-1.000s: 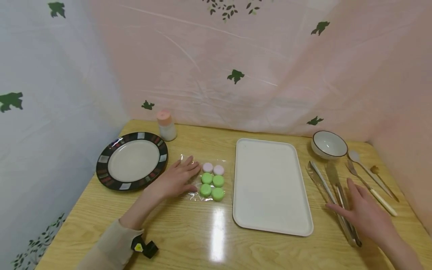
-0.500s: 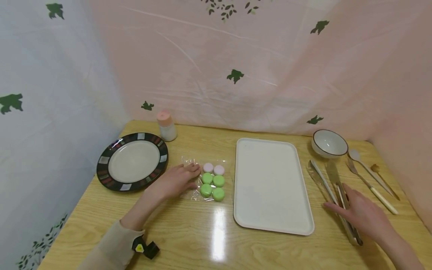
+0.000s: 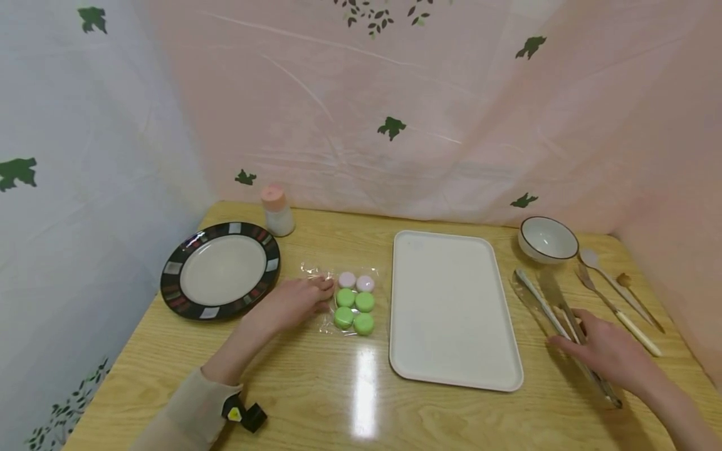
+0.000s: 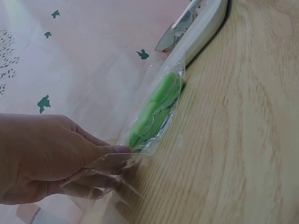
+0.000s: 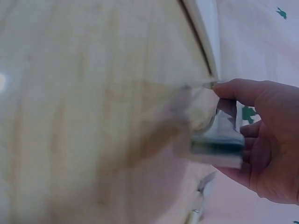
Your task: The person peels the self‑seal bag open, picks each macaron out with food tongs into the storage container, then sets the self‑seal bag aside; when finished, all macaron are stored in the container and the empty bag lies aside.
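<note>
My left hand (image 3: 293,303) pinches the left edge of a clear plastic packet (image 4: 152,114) on the table. Inside it are two pale pink macarons (image 3: 346,280) at the back and several green macarons (image 3: 345,298) in front. In the left wrist view the packet's edge shows between thumb and fingers. At the right my right hand (image 3: 617,352) grips metal tongs (image 3: 540,302), thumb on one arm and fingers round the other. The tongs' bent end (image 5: 217,147) points back towards me, blurred in the right wrist view. Their tips are spread apart and point at the bowl.
A white tray (image 3: 454,313) lies between the hands. At the left are a dark-rimmed plate (image 3: 225,269) and a pink-capped jar (image 3: 277,212). A white bowl (image 3: 547,241), a fork (image 3: 620,316) and two spoons (image 3: 612,279) lie at the right. Fabric walls surround the table.
My left fingers have drawn in from spread to a pinch on the packet's edge. My right hand has come onto the tongs and taken hold, and their near end has swung slightly right.
</note>
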Demonstrator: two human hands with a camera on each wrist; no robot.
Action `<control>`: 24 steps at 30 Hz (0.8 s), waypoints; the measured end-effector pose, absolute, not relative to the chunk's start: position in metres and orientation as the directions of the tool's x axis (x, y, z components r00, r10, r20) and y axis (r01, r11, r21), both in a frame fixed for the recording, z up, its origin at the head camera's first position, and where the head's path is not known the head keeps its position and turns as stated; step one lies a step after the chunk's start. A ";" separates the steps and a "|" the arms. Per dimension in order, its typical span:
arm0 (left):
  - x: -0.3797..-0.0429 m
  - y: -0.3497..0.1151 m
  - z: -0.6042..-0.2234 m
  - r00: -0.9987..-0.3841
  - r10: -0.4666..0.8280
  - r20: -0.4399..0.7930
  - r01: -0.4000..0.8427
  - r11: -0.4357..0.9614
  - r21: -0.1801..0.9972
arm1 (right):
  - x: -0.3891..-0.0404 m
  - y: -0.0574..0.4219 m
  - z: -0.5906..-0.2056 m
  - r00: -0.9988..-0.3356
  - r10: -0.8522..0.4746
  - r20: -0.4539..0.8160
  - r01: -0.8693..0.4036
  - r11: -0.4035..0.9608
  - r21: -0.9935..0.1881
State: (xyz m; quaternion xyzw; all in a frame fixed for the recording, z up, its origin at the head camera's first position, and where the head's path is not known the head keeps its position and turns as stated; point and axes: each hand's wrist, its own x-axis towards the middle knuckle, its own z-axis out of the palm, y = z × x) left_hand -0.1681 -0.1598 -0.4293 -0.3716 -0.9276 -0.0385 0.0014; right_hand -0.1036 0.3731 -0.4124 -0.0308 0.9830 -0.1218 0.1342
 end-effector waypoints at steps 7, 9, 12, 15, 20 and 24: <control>-0.170 -0.156 -0.429 -0.705 0.704 0.087 0.708 0.706 0.016 | -0.101 0.378 -0.395 -0.955 -0.089 -0.282 -0.007 0.960 -0.281; -0.171 -0.156 -0.430 -0.710 0.697 0.095 0.702 0.712 0.019 | -0.101 0.378 -0.389 -0.949 -0.083 -0.304 0.015 0.952 -0.306; -0.171 -0.155 -0.430 -0.719 0.688 0.101 0.694 0.719 0.036 | -0.101 0.379 -0.379 -0.954 -0.075 -0.289 0.012 0.957 -0.289; -0.170 -0.156 -0.429 -0.729 0.675 0.114 0.683 0.729 0.048 | -0.103 0.379 -0.369 -0.957 -0.058 -0.286 0.018 0.966 -0.257; -0.168 -0.157 -0.427 -0.738 0.657 0.154 0.671 0.740 0.058 | -0.111 0.376 -0.354 -0.964 -0.084 -0.250 -0.007 0.955 -0.296; -0.169 -0.157 -0.427 -0.743 0.648 0.171 0.663 0.747 0.052 | -0.121 0.366 -0.342 -0.976 -0.128 -0.178 -0.070 0.951 -0.300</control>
